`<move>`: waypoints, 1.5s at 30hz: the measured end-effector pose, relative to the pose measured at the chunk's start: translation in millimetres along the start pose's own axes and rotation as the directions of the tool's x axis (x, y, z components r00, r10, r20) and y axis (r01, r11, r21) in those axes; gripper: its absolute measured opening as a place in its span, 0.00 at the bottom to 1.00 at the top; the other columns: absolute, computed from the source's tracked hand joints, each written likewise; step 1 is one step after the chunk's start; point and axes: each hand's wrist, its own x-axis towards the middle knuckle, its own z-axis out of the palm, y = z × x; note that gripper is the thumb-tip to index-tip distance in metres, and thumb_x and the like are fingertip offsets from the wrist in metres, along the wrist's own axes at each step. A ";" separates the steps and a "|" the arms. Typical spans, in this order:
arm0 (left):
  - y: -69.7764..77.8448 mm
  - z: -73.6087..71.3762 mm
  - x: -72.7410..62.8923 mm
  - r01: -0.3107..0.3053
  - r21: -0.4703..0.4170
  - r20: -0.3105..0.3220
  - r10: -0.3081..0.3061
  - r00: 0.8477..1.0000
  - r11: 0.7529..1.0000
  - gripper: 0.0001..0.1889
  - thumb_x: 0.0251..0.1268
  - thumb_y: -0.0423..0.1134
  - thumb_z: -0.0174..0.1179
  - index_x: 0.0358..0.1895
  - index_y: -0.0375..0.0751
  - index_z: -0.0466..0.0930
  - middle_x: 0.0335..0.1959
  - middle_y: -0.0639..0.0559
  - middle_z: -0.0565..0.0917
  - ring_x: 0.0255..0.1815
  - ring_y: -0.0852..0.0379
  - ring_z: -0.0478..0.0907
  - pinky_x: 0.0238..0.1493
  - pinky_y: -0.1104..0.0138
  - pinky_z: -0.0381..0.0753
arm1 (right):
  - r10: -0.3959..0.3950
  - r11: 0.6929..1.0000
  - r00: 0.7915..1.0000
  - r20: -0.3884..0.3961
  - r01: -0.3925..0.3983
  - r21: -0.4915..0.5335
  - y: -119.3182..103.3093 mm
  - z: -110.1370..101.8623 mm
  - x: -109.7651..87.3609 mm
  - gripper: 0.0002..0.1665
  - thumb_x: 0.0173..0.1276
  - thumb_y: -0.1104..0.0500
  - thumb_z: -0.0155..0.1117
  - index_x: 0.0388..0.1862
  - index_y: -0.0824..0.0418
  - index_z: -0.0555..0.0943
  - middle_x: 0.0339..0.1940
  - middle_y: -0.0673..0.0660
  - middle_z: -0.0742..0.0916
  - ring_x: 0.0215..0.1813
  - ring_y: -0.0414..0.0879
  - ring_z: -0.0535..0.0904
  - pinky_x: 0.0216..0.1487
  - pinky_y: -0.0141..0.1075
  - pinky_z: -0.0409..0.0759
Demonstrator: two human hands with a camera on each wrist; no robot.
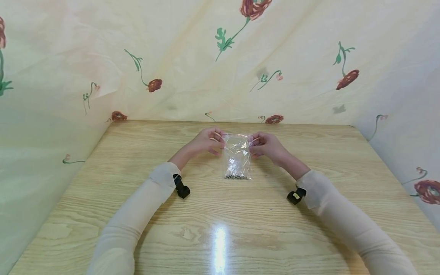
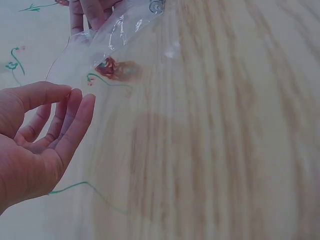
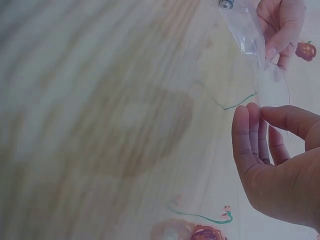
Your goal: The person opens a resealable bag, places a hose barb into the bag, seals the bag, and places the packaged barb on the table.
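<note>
Between my two hands hangs a clear zip-top plastic bag with a reddish line along its top. Small dark metal pieces lie in a row along its bottom; their kind is too small to tell. My left hand pinches the bag's left edge near the top, thumb against fingertips. On the opposite side my right hand pinches the right edge at about the same height. In the left wrist view the bag slants away from the left hand. The right wrist view shows the right hand's fingertips on the bag's edge.
The wood-grain table stretches under both arms, with a bright light reflection near its front. A pale flowered cloth stands behind the table and along both sides. Black wrist cameras sit at the sleeve cuffs.
</note>
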 end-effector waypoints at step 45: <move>-8.9 -7.7 9.4 0.037 0.007 0.028 -0.037 0.999 0.999 0.29 0.65 0.23 0.60 0.70 0.29 0.68 0.50 0.42 0.76 0.40 0.57 0.79 0.41 0.65 0.84 | 0.074 0.991 0.997 0.016 -0.071 -0.113 4.3 -7.5 14.4 0.37 0.70 0.72 0.62 0.76 0.70 0.65 0.63 0.75 0.79 0.45 0.39 0.82 0.45 0.32 0.84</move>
